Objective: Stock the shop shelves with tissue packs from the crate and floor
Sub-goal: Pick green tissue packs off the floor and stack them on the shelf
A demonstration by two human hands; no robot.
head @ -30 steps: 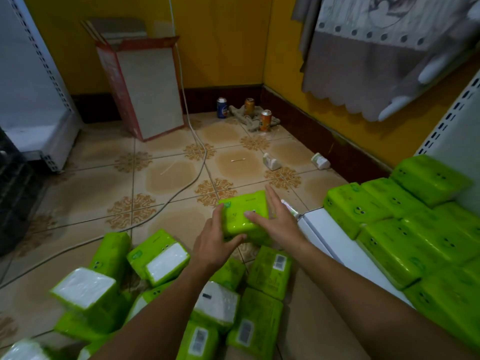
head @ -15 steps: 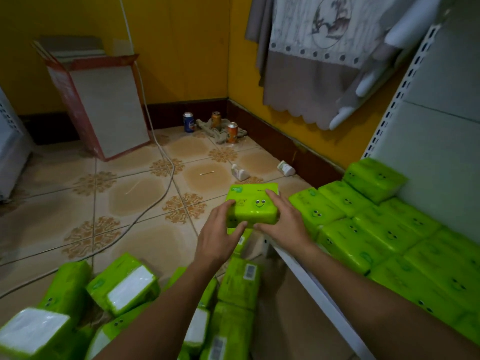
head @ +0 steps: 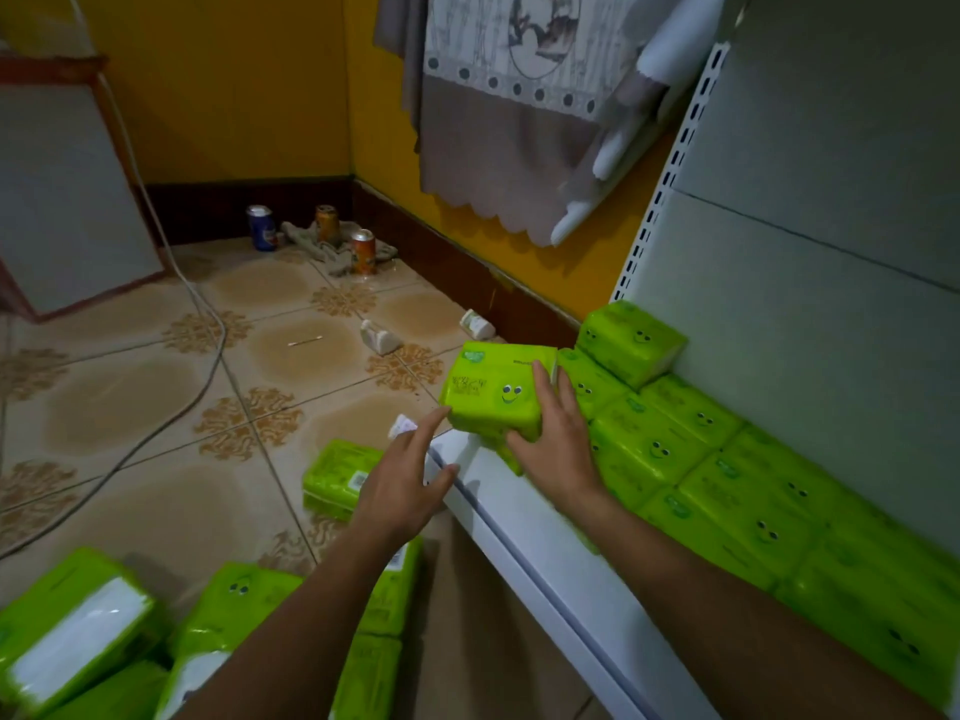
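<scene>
Right hand [head: 558, 449] was clamped on a tissue pack [head: 493, 392] over the shelf's [head: 524, 517] front edge at its far end, beside the stocked rows [head: 691, 459], probably squaring it up, while the left hand [head: 402, 485] hung open and empty nearby.

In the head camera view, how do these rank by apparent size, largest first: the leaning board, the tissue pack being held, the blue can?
1. Leaning board, though cut off by the frame.
2. Held tissue pack, under the right hand; it is nearer the camera.
3. Blue can, farthest away.
</scene>
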